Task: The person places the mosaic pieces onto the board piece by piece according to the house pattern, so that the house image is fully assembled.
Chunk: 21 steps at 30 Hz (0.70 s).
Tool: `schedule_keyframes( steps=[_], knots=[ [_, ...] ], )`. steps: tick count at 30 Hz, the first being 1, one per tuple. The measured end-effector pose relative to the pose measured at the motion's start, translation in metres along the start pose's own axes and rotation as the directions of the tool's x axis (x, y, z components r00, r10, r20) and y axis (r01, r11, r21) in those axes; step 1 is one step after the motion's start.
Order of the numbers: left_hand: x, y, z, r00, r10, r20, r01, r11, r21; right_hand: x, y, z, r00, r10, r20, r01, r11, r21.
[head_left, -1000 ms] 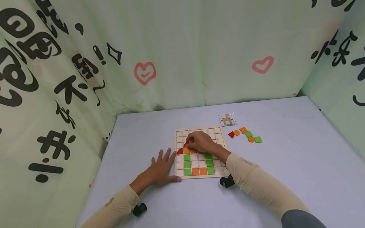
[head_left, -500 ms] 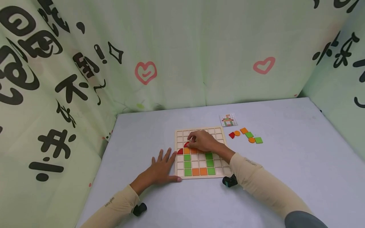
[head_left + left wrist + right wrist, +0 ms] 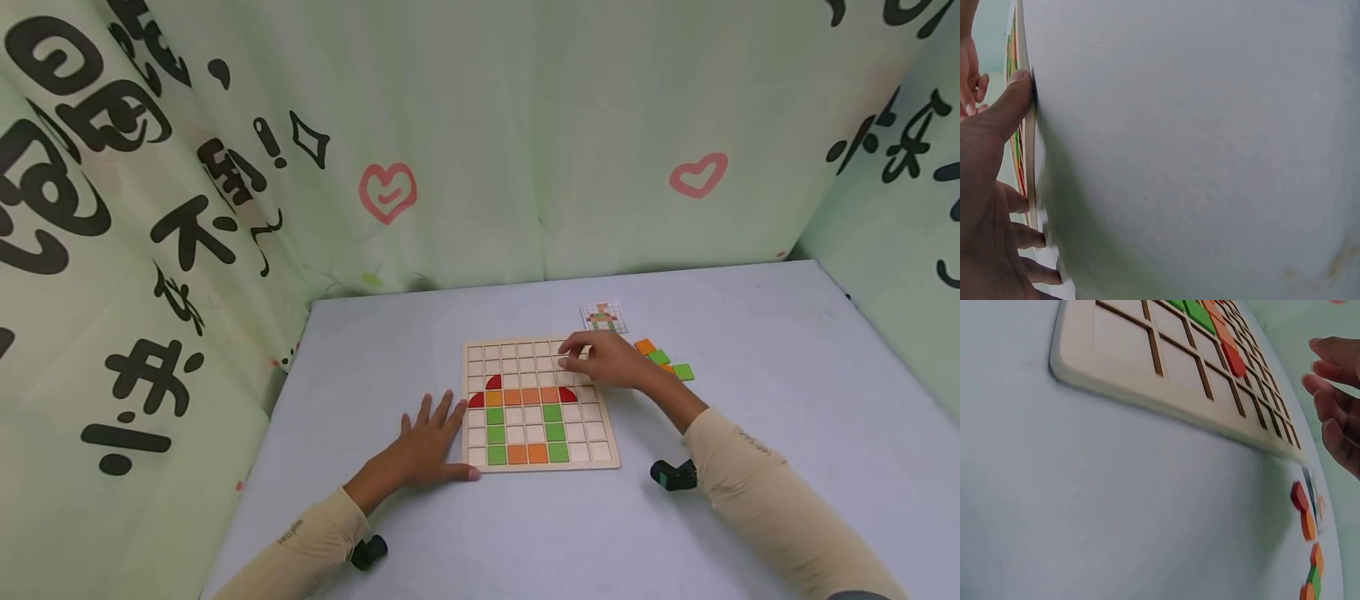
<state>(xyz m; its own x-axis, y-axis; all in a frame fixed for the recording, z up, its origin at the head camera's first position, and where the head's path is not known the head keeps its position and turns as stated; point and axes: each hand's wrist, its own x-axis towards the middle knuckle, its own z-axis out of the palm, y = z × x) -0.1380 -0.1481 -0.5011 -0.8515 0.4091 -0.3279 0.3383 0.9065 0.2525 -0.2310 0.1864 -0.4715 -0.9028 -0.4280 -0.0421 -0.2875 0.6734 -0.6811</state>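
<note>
A wooden grid board lies flat on the table. My left hand rests along its left edge, fingers spread and thumb at the near corner. In the left wrist view the thumb touches the board's side. Above the board's upper right part hovers my right hand, its fingers loosely bent; the right wrist view shows nothing between them. Set in the board are green squares, orange squares and red round-edged pieces. One red piece sits above the orange row, others at its two ends.
A small pattern card lies behind the board. Loose tiles lie to the right, including a green one and an orange one; a red piece shows in the right wrist view. A patterned curtain hangs behind the table.
My right hand has let go of the upper red piece, which stays in the grid, and has moved right toward the loose tiles. My left hand stays in place.
</note>
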Motion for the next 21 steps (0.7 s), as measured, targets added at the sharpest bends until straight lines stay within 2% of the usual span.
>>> schedule_keyframes(
  steps=[7, 13, 21],
  knots=[
    [0.0, 0.0, 0.0, 1.0, -0.004, 0.01, 0.004, 1.0, 0.003, -0.034, 0.034, -0.033, 0.996, 0.087, -0.031, -0.088, 0.996, -0.026],
    [0.0, -0.001, 0.0, 1.0, -0.002, 0.014, 0.002, 1.0, 0.004, -0.061, 0.059, -0.057, 0.981, 0.18, -0.073, -0.186, 0.979, -0.082],
    [-0.001, -0.001, -0.002, 1.0, 0.009, 0.008, -0.009, 1.0, -0.012, -0.085, 0.086, -0.071, 0.964, 0.255, -0.07, -0.263, 0.951, -0.165]
  ],
)
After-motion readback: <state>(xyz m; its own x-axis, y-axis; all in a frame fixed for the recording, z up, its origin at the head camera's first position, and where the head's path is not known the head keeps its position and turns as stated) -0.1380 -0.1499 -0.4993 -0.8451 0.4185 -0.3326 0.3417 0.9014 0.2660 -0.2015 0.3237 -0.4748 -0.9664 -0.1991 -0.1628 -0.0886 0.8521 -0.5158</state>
